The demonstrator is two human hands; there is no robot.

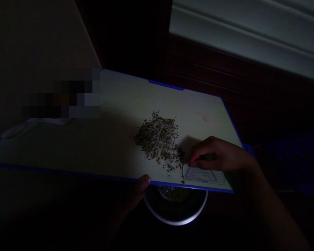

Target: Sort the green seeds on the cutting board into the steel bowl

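A pale board (99,146) with a blue rim lies across my lap in dim light. A heap of small greenish-brown grains (159,137) sits on its right half. My right hand (219,155) rests on the board beside the heap, fingers pinched on a clear plastic protractor (204,175) lying flat near the front edge. My left hand (138,191) grips the board's front edge from below, thumb on top. Under that edge stands a round bowl (175,205) with grains inside.
A pixelated patch covers the board's far left corner. Dark wooden furniture stands behind the board, and a pale moulding (251,31) runs across the upper right. A beige surface (28,35) fills the upper left. Everything below the board is in deep shadow.
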